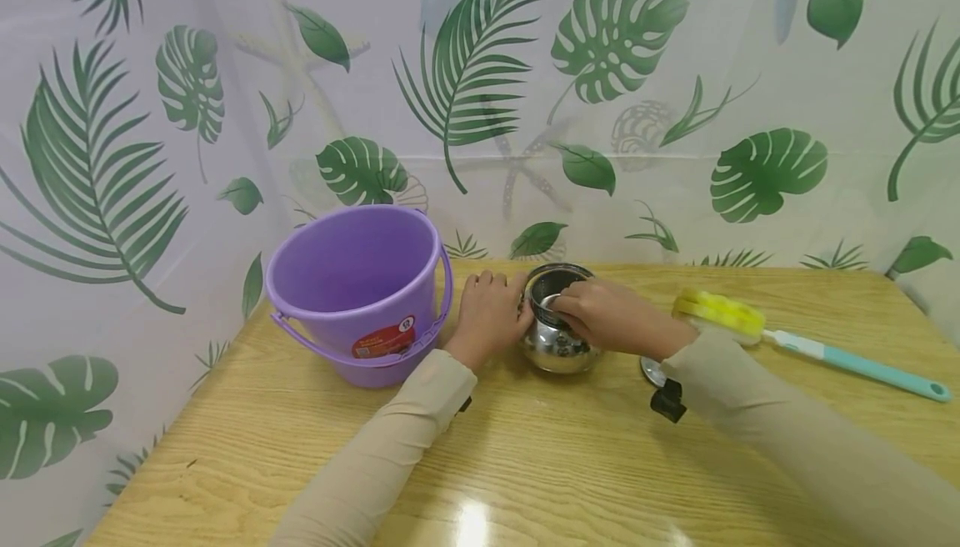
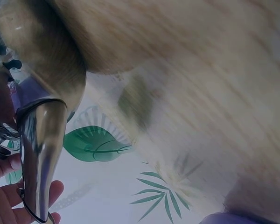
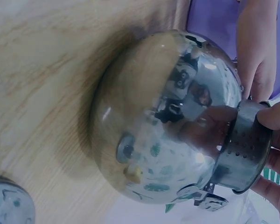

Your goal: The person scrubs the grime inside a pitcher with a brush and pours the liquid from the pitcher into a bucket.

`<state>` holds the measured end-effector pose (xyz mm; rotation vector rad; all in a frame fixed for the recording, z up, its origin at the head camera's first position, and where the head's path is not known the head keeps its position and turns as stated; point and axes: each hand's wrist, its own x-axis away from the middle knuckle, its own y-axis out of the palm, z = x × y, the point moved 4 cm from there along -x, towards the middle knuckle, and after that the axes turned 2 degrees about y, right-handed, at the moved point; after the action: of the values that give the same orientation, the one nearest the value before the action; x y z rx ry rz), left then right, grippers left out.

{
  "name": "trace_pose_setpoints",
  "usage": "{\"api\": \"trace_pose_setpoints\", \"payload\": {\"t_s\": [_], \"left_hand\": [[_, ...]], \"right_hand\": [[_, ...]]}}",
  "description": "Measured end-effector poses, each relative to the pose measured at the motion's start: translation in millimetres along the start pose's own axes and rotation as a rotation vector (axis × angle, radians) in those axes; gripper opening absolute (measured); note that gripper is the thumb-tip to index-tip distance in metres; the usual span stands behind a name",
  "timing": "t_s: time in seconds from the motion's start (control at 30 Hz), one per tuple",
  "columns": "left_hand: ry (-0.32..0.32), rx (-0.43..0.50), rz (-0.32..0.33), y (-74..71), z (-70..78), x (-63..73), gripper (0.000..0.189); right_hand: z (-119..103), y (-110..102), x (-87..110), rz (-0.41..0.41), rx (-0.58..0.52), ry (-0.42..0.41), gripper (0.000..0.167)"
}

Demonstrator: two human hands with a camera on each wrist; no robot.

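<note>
Polished steel sits between my two hands: in the head view the round teapot (image 1: 561,353) stands upright on the wooden table (image 1: 525,464), its mouth uncovered. My left hand (image 1: 491,309) holds it at nine o'clock; my right hand (image 1: 618,312) is over the mouth from three o'clock. Farther out at nine stands the purple bucket (image 1: 408,301), well apart at three lies a brush (image 1: 870,368) with a yellow head, touched by neither hand, and at four o'clock, partly hidden by my right arm, a small round metal piece, which I take for the lid (image 1: 651,372), rests on the wood. In the left wrist view the spout (image 2: 43,158) slants down at eight o'clock, and my left fingers (image 2: 56,191) curl behind it, tips showing on the far side, so that grip is wrapped around the pot. In the right wrist view the perforated collar (image 3: 249,158) juts from the pot toward four o'clock; my thumb lies on its outer wall with fingers past the rim, so I judge I am pinching it, though the fingertips inside are hidden. As for progress, the lid is off and the pot steadied; I'd call it midway. What looks unfinished is the collar, and I cannot tell whether it is going in or coming out.
</note>
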<state>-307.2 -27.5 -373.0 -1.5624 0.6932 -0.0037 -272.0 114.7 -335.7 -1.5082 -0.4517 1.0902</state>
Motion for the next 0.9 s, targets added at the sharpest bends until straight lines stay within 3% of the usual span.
{"api": "trace_pose_setpoints", "payload": {"t_s": [0.6,0.9], "left_hand": [[0.004,-0.006,0.045,-2.5,1.7,0.9,0.033],[0.013,-0.030,0.068,-2.4,1.2,1.3,0.030]], "right_hand": [[2,-25,0.4,0.084,0.015,-0.004,0.006],[4,-44,19.3,0.171,0.044,-0.050,0.009]]}}
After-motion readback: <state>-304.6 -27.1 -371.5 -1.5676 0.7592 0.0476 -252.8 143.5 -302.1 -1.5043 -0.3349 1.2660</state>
